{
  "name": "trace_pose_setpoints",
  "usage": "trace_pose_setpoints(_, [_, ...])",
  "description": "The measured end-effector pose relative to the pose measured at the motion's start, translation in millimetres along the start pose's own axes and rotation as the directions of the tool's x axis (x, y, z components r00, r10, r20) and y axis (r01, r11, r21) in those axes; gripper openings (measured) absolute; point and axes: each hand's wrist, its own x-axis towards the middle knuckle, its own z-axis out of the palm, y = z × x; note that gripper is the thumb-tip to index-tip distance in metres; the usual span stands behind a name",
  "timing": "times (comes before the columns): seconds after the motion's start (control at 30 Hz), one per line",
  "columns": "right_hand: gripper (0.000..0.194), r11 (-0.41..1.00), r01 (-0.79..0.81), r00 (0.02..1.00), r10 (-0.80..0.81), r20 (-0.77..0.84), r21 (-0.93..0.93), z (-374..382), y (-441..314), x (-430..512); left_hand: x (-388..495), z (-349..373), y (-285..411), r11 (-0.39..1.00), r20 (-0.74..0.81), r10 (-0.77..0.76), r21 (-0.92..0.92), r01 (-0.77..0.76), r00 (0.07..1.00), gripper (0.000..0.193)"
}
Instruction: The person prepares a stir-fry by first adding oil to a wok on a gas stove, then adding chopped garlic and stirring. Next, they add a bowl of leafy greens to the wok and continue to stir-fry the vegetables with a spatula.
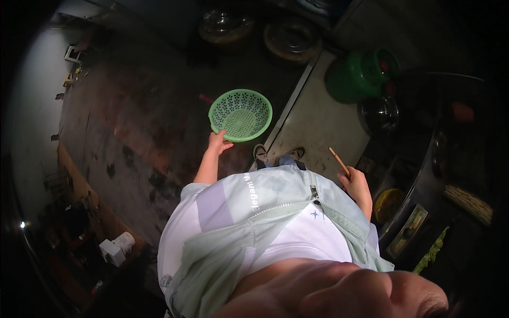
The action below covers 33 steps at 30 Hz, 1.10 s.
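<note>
My left hand (pixel 218 143) grips the near rim of a light green plastic colander (pixel 241 117), its thumb over the edge. Flower-shaped holes pierce the colander's wall, and I see nothing inside it. It is held out in front of me above the dark floor. On the other side, my right hand (pixel 355 183) is closed around a thin wooden stick (pixel 339 161) that points forward and slightly left. The stick's lower end is hidden in the hand, so I cannot tell whether it is a handle.
A green gas cylinder (pixel 350 77) stands at front right beside a shiny dark pot (pixel 378 115). Two lidded round vessels, one of them this pot (pixel 293 39), sit far ahead. A raised floor edge (pixel 292 101) runs by my feet. Leafy greens (pixel 431 252) lie at right.
</note>
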Motion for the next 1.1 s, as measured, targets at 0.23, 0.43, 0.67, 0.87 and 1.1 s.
trace_pose_setpoints(0.23, [0.026, 0.993, 0.1, 0.994, -0.103, -0.032, -0.068, -26.2, 2.9, 60.8, 30.7, 61.1, 35.9, 0.998, 0.133, 0.003, -0.068, 0.006, 0.991, 0.036])
trace_pose_setpoints(0.43, [0.024, 0.992, 0.116, 0.992, -0.113, -0.058, 0.045, -49.6, 9.9, 125.8, 57.3, 101.0, 77.7, 0.996, 0.168, 0.048, -0.084, -0.034, 0.985, 0.032])
trace_pose_setpoints(0.67, [0.022, 0.989, 0.035, 0.959, 0.006, -0.283, 0.141, -23.8, 65.8, 148.5, 155.8, 170.8, 150.2, 0.997, 0.215, -0.064, -0.038, 0.074, 0.974, 0.038])
trace_pose_setpoints(0.87, [0.019, 0.755, -0.264, 0.839, 0.487, -0.243, 0.601, 64.9, 58.5, 136.2, 288.7, 262.6, 208.6, 0.999, 0.416, 0.032, -0.043, -0.016, 0.909, 0.049])
trace_pose_setpoints(1.1, [0.017, 0.638, -0.397, 0.792, 0.601, -0.105, 0.66, 119.0, 7.6, 79.2, 357.3, 346.6, 218.8, 0.997, 0.818, 0.034, 0.008, -0.071, 0.575, 0.059])
